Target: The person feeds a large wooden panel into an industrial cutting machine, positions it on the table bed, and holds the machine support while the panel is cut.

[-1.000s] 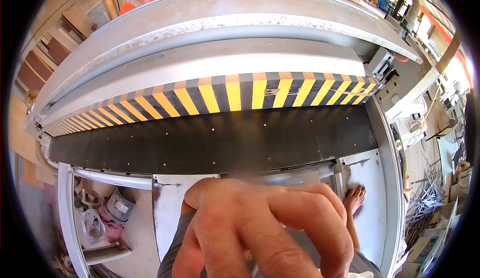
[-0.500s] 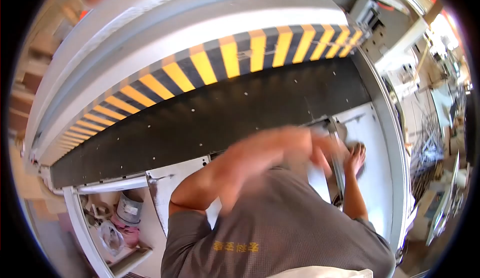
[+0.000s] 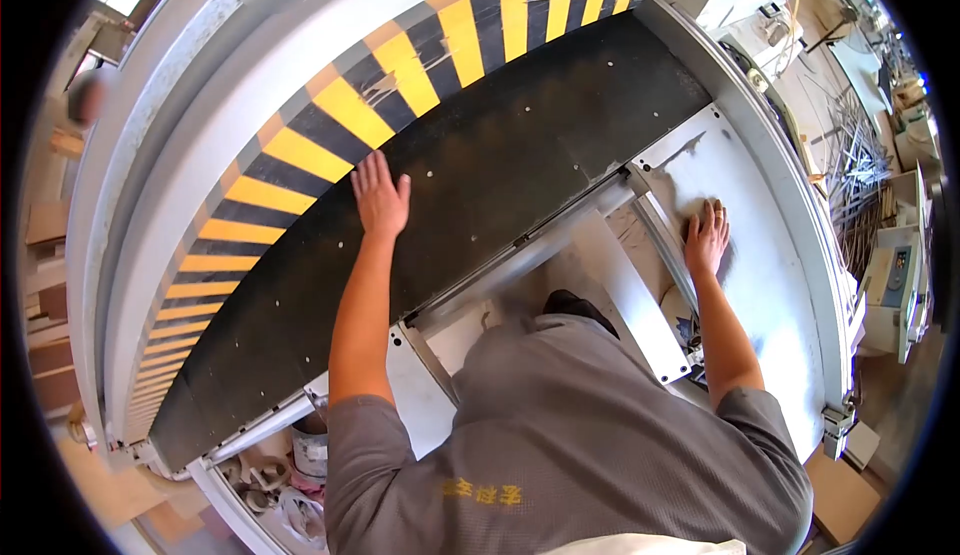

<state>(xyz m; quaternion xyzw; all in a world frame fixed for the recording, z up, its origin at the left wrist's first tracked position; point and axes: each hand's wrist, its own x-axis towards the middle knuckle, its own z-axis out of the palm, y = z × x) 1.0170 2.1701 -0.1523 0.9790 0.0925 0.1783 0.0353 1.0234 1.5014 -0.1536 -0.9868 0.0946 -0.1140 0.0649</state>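
My left hand (image 3: 380,197) lies flat on the black bed (image 3: 480,195) of a large machine, fingers stretched toward the yellow-and-black striped guard (image 3: 300,155). The fingertips reach the guard's lower edge; whether they touch it I cannot tell. On the right, my right hand (image 3: 707,237) rests with fingers spread on a pale metal side plate (image 3: 770,285), beside a dark smudge. Neither hand holds anything.
A metal frame bar (image 3: 640,305) crosses the opening before my body. A bucket (image 3: 311,455) and a plastic bag (image 3: 300,515) sit low at the left. Thin metal strips (image 3: 858,155) lie piled on the right. A blurred person's head (image 3: 88,97) shows at far left.
My left arm was bent across my body with a blurred hand near the right one; it now stretches forward onto the black bed. My right hand stays on the plate. The view has turned.
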